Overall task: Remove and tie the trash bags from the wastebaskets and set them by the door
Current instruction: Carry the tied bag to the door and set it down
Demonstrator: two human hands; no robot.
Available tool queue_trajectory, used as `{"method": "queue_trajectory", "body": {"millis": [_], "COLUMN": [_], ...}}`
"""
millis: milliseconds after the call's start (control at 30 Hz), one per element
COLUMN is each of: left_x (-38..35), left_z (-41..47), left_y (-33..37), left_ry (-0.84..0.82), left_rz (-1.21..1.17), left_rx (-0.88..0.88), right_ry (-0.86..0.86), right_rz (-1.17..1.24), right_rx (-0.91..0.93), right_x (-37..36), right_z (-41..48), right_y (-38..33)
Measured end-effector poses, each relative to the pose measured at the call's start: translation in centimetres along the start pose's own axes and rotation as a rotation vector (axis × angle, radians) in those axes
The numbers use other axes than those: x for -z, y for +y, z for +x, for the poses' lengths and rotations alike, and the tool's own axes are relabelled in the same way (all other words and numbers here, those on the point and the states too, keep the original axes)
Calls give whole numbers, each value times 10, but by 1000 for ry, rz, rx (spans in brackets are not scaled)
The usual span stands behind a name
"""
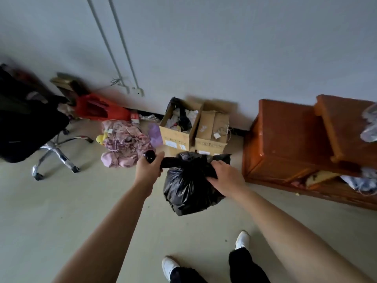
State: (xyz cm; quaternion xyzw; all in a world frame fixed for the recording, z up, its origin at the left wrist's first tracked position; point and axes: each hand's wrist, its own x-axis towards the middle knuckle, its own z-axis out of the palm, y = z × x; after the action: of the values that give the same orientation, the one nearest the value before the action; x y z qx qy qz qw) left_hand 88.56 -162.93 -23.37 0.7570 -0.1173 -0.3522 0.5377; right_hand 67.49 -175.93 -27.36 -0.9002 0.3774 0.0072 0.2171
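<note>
A full black trash bag (187, 186) hangs in front of me above the floor. My left hand (148, 167) grips one twisted end of the bag's top, pulled out to the left. My right hand (225, 177) grips the other end at the bag's upper right. Behind it, against the wall, a cardboard box (174, 137) serves as a wastebasket, lined with another black bag (182, 117) and holding white crumpled waste.
A second cardboard box (212, 129) stands beside the first. A brown wooden cabinet (285, 135) is at the right. A pile of pink cloth (124, 144), a red bag (98, 108) and a black office chair (30, 127) sit at the left. My white shoes (241, 240) are below.
</note>
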Motion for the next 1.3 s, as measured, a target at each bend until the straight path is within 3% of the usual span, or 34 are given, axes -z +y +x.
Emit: {"method": "queue_trajectory", "body": {"millis": [233, 367, 567, 933, 1300], "left_x": [-99, -168, -325, -602, -895], "left_z": [-83, -149, -297, -536, -665], "left_y": [62, 83, 86, 51, -1], "left_ry": [-313, -405, -549, -987, -1279], "left_rz": [73, 30, -28, 1, 163], "left_rx": [-189, -224, -265, -158, -211], "right_ry": [183, 300, 490, 746, 737], "right_rz": [-102, -93, -78, 5, 158], "right_rx": [-178, -267, -403, -830, -1132], "right_x": [78, 119, 171, 210, 238], "right_z": [-118, -196, -357, -616, -751], "right_y": [65, 119, 243, 457, 700]}}
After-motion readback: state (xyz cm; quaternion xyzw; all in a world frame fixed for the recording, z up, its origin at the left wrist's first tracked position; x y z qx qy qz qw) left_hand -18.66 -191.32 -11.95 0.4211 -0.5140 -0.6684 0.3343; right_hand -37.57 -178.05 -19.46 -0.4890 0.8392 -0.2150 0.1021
